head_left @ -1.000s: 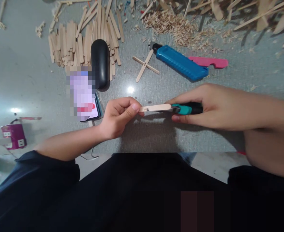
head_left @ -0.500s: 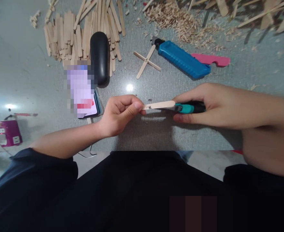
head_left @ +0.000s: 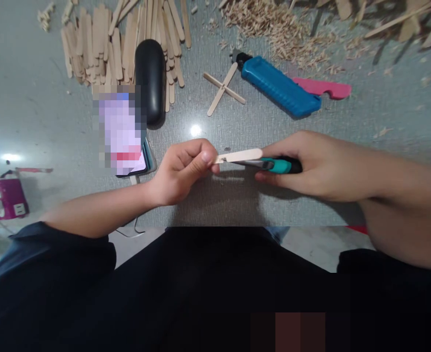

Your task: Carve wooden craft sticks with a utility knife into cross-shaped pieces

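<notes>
My left hand point(head_left: 186, 171) is closed, pinching one end of a flat wooden craft stick point(head_left: 244, 155) between thumb and fingers. The stick points right and has a small notch or hole near the fingertips. My right hand point(head_left: 310, 164) grips long-nose pliers point(head_left: 279, 165) by their teal and black handles. Their narrow metal nose lies along the stick's lower side, its tip close to the notch; whether the jaws bite the wood I cannot tell. Beyond the hands, two craft sticks joined as a cross point(head_left: 223, 88) lie on the table.
A blue cutter knife point(head_left: 279, 85) lies by a pink-handled tool point(head_left: 325, 88). Wood shavings point(head_left: 270, 29) and several loose sticks point(head_left: 94, 44) cover the far side. A black case point(head_left: 150, 83) and a phone point(head_left: 122, 132) stand left, with a purple socket box point(head_left: 6, 198) farther left.
The pliers and my right hand have shifted slightly left, nearer my left hand. The stick has tilted a little, its right end higher. The whole view has moved slightly.
</notes>
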Available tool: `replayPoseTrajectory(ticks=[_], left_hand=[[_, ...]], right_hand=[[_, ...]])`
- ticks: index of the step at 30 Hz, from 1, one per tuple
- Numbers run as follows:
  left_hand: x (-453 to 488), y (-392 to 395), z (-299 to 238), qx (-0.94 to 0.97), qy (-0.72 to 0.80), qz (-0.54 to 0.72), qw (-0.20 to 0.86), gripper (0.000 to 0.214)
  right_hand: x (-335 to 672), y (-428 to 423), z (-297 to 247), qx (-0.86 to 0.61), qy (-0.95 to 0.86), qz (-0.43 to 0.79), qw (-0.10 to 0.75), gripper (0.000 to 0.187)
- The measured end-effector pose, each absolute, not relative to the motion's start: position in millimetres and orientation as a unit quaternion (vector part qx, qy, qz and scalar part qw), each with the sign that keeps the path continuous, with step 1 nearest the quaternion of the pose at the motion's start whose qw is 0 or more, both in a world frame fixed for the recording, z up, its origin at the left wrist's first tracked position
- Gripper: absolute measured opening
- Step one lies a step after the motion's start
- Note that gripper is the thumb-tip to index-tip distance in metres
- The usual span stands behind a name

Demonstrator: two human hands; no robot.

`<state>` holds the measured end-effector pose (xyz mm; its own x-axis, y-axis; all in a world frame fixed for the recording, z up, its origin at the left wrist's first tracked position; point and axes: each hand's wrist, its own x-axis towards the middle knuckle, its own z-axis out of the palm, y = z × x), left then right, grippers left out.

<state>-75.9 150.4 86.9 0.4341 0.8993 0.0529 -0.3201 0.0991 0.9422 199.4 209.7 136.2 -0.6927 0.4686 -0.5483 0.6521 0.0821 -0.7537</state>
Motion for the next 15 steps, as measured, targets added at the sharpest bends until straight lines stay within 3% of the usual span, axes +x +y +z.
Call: replayPoseTrajectory(ticks=[4, 7, 12, 15], left_hand=[[-74.3, 144.4, 83.3, 0.529, 0.229, 0.434, 0.693, 0.039], [-73.8, 139.8, 87.1, 0.556, 0.227, 0.426, 0.676, 0.041], [-71.8, 139.0, 90.9, 0.530, 0.335, 0.459, 0.630, 0.044], [-71.8, 140.9, 90.5, 0.509, 0.388, 0.463, 0.613, 0.046]], right_hand=[[184.9, 199.7, 138.3, 0.399, 0.715, -0.572, 0.049, 0.059], [176.9, 190.5, 143.2, 0.432, 0.717, -0.546, 0.029, 0.053], [180.3, 192.1, 140.7, 0.505, 0.795, -0.335, -0.030, 0.035], [184.8, 201.6, 138.9, 0.525, 0.808, -0.265, -0.019, 0.028]])
